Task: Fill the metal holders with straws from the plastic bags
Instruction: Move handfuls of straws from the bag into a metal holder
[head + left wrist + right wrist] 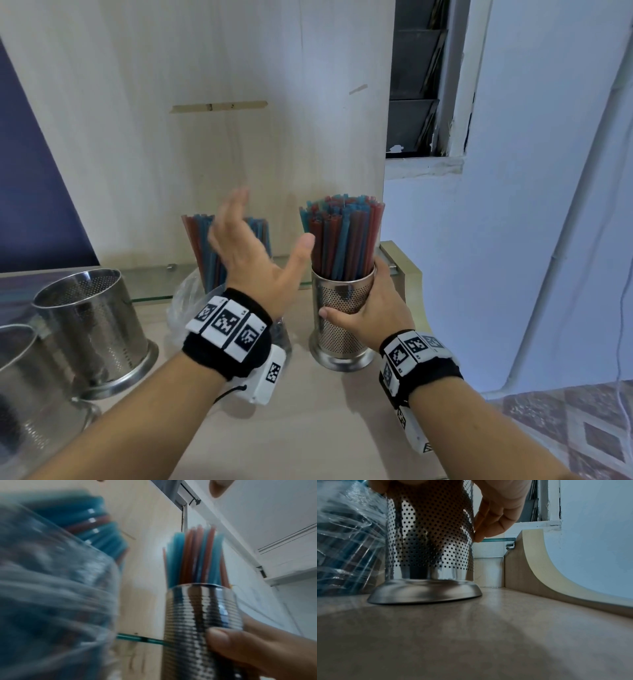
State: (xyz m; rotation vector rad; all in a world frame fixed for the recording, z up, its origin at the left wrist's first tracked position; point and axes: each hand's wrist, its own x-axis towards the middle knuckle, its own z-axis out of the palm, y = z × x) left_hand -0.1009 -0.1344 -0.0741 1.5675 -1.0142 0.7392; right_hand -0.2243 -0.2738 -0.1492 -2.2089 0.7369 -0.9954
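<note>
A perforated metal holder (342, 318) packed with red and blue straws (346, 236) stands upright on the wooden counter. My right hand (373, 308) grips its wall, thumb in front and fingers behind; the right wrist view shows those fingers (489, 524) curled against the holder (429, 540). My left hand (250, 246) hovers open just left of the straw tops, fingers spread and blurred, holding nothing. Behind it a clear plastic bag (188, 301) holds more red and blue straws (202, 246). In the left wrist view the bag (51, 595) fills the left side beside the filled holder (200, 615).
Two empty perforated metal holders stand at the left, one (92, 329) behind the other (30, 394). A glass shelf edge (150, 298) runs behind the bag. A wooden panel (205, 137) backs the counter, and a curved wooden side piece (407, 274) closes its right end.
</note>
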